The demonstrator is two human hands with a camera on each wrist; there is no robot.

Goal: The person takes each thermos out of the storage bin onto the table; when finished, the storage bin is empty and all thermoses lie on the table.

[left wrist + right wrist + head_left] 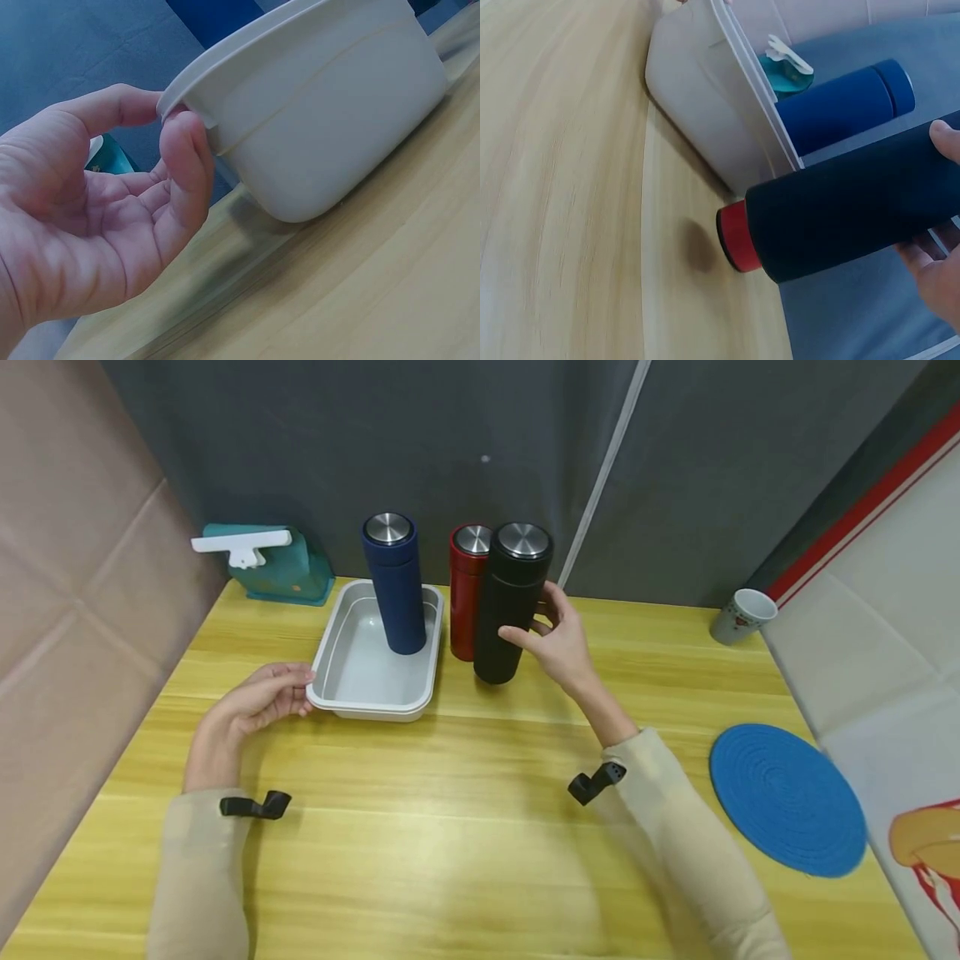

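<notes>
Dark grey fabric (315,435) is hung behind a yellow wood-grain desk (420,843). One corner of a white rectangular plastic tray (360,677), holding a blue cylindrical metal-topped bottle (398,589), is pinched by the left hand (266,697). Well apart from it, a black cylindrical metal-topped bottle (506,602) is gripped round its body by the right hand (558,643), apparently raised off the desk, before a red cylindrical metal-topped bottle (466,597). The red bottle could be knocked over if the black one is swung sideways; whether they touch cannot be told. The blue bottle could be toppled by a tug on the tray, and the black one dropped should its wide body slip.
</notes>
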